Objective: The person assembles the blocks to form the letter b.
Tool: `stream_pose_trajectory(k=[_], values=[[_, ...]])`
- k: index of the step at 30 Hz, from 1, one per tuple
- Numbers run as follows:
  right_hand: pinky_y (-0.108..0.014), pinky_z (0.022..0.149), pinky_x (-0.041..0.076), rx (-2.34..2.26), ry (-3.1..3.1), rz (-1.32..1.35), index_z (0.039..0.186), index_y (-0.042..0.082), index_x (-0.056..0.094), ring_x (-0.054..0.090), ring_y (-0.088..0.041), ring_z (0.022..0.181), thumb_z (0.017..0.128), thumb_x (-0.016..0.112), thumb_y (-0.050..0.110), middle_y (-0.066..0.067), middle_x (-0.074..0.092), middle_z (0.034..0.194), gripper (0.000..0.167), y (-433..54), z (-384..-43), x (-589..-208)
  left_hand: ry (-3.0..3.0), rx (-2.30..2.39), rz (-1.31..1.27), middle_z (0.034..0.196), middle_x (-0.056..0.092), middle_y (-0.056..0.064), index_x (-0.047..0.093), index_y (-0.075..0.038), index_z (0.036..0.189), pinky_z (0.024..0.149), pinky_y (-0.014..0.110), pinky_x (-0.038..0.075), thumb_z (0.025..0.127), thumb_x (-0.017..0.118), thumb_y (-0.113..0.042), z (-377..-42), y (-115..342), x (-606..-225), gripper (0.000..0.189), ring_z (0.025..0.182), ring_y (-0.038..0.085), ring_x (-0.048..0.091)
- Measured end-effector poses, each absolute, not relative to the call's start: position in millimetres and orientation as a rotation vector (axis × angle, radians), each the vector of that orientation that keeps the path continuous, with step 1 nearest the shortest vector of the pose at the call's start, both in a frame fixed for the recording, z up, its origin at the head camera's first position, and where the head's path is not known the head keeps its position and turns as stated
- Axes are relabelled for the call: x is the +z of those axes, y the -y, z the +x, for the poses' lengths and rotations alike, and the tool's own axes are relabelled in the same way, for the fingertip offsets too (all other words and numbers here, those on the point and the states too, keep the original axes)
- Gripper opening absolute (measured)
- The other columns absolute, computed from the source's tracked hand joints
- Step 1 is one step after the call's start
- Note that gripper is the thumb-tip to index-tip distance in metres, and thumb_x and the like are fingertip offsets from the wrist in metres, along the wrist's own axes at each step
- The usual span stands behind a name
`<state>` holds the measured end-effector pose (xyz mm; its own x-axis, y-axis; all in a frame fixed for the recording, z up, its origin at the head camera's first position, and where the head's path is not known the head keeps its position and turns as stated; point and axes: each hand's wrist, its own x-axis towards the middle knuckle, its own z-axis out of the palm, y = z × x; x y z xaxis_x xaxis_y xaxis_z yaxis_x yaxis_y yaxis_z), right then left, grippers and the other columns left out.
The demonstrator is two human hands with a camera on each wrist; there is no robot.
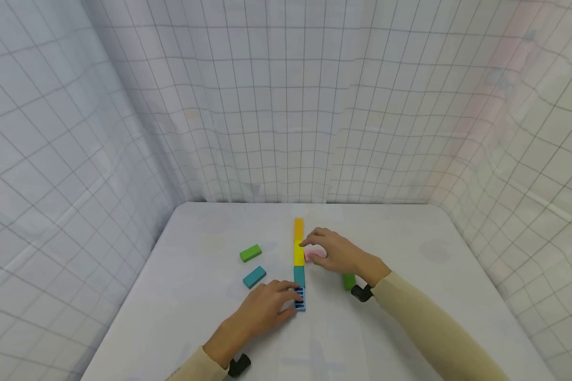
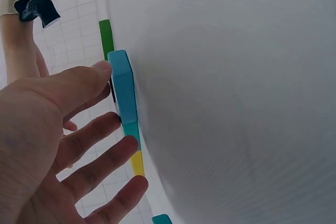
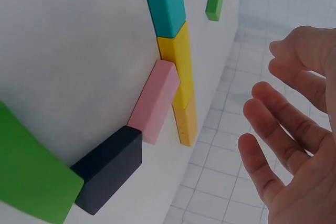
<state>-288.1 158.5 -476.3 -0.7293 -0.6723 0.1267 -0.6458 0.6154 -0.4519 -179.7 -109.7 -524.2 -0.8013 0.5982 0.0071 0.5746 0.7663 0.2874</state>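
Note:
A straight row of blocks runs away from me: a light blue block with a ribbed top nearest, then a teal block, a yellow block and an orange one. My left hand rests at the light blue block, thumb tip by its near end, other fingers loosely spread over and beside it. Over the yellow block's right side hovers my right hand, fingers bent loosely with nothing between them. Below it lies a pink block, its end against the yellow one. A black block adjoins the pink.
Left of the row lie a green block and another teal block. A darker green block sits under my right wrist, partly covered. White gridded curtains surround the white table at the back and sides.

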Motion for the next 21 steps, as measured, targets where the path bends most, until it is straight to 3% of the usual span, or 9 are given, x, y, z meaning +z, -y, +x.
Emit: stream_pose_trajectory(k=[3,11,21], values=[[-0.056,0.122,0.062,-0.724,-2.729,-1.161,0.148,0.014,0.077,0.070,-0.032,0.135,0.115,0.075,0.022,-0.009,0.073,0.147,0.034,-148,-295,-478,-2.879,0.423,0.952,0.160,0.074,-0.004,0.083,-0.032,0.142,0.109,0.050,0.068,0.110,0.084,-0.039,-178,112,-526,0.033,0.140,0.025,0.073],[-0.053,0.125,0.060,-0.693,-2.647,-1.251,0.148,0.010,0.077,0.069,-0.031,0.138,0.115,0.074,0.019,-0.010,0.074,0.149,0.034,-120,-305,-475,-2.916,0.419,0.991,0.142,0.078,-0.006,0.088,-0.030,0.134,0.099,0.041,0.067,0.109,0.086,-0.035,-176,120,-525,0.026,0.123,0.017,0.074],[-0.048,0.124,0.060,-0.582,-2.518,-1.313,0.149,0.014,0.078,0.071,-0.028,0.138,0.117,0.074,0.021,-0.011,0.074,0.148,0.033,-90,-321,-483,-2.835,0.439,1.044,0.153,0.077,-0.007,0.084,-0.030,0.143,0.112,0.051,0.068,0.111,0.083,-0.037,-177,125,-527,0.033,0.141,0.021,0.073]])
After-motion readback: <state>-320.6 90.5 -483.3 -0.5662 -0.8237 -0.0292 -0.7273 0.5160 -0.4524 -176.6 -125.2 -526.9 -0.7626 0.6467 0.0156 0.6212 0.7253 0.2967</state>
